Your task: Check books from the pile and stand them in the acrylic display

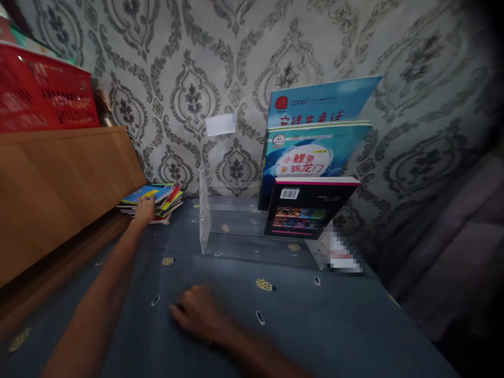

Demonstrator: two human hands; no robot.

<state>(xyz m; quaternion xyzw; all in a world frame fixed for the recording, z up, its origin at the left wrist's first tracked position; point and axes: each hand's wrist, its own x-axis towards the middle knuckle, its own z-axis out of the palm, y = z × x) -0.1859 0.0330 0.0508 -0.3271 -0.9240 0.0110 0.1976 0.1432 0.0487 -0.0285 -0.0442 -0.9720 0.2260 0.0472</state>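
Observation:
At the far left, my left hand is closed on the near edge of a blue book on top of a stack of books. Its fingertips lie on the cover; the thumb is hidden. My right hand, slightly blurred, is curled into a loose fist low over the patterned cloth, with nothing visible in it. Beyond it stands a clear tiered book rack. On its right side, a black book, a teal book and a blue book stand tilted back in rising steps.
A wooden cabinet borders the left side, with a red plastic basket on top. Patterned wallpaper covers the wall behind the rack. A white label shows above the rack's left part. Dark fabric hangs at the right.

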